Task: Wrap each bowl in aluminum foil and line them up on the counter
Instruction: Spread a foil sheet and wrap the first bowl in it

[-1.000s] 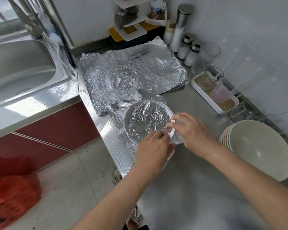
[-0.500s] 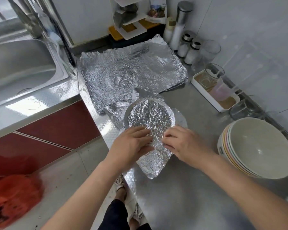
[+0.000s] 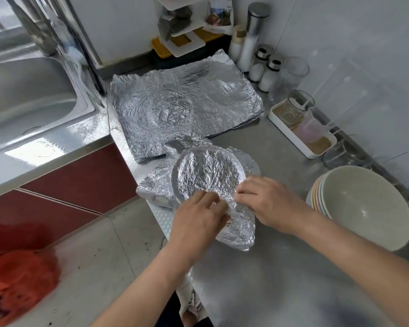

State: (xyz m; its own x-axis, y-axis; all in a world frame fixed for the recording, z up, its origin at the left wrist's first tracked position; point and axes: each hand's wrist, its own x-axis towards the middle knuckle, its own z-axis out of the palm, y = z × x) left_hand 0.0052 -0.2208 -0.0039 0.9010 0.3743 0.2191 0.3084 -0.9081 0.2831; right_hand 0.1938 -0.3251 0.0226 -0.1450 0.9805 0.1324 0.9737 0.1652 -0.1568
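A bowl covered in crinkled aluminum foil sits near the front-left edge of the steel counter. Loose foil flaps spread to its left and hang toward me. My left hand presses on the near rim, fingers pinching the foil. My right hand grips the foil at the near right rim, thumb and fingers closed on it. A stack of flat foil sheets lies behind the bowl. Several unwrapped bowls, stacked, stand at the right.
A steel sink lies to the left. A white tray with glass cups, shakers and a white rack line the back wall. Floor and red cabinet fronts lie beyond the counter's left edge.
The foil flap nearest me, folded over the bowl a second ago, now hangs out toward me. Both hands have shifted along the near rim, pinching the foil between them.
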